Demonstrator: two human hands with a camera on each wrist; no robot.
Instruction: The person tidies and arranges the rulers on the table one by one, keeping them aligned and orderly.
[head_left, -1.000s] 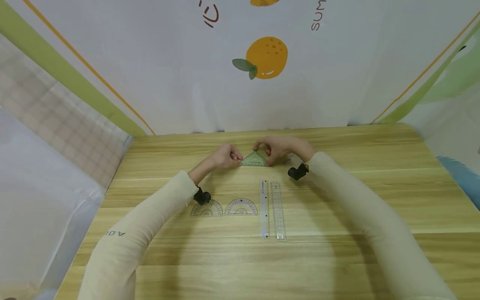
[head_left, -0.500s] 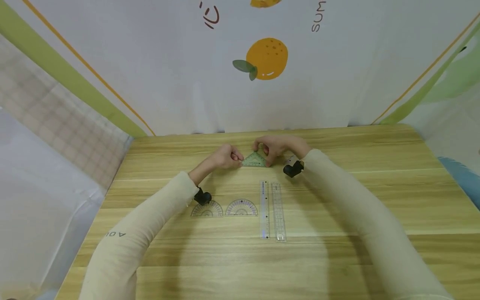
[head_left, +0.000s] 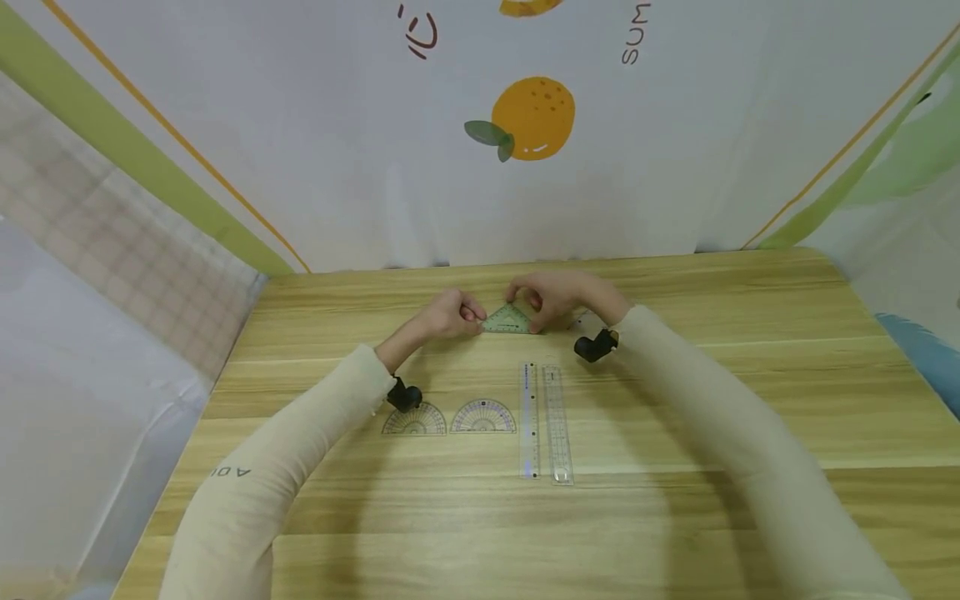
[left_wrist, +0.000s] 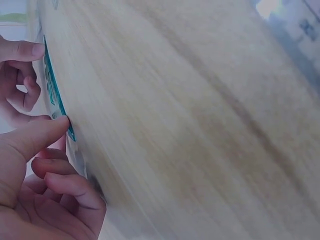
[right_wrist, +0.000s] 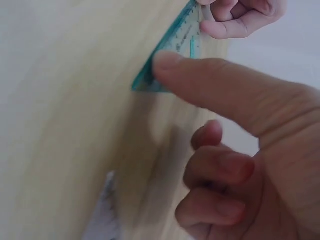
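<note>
A green transparent set square lies near the back of the table, its long edge toward me. The thumb and fingers of my left hand pinch its left corner. My right hand grips it from the other side, thumb at the right corner and index finger at the top corner. In the right wrist view the thumb presses on the set square, and the other fingers are curled under the palm. Both hands also show in the left wrist view, with the set square seen nearly edge-on.
Two clear protractors lie side by side in front of the hands. Right of them are a clear ruler and another clear ruler, slightly slanted. A clear pointed piece lies by my right wrist, partly hidden. A white printed curtain hangs behind the table.
My right wrist shifts slightly left and then back right. Both hands keep hold of the set square, which stays in nearly the same place.
</note>
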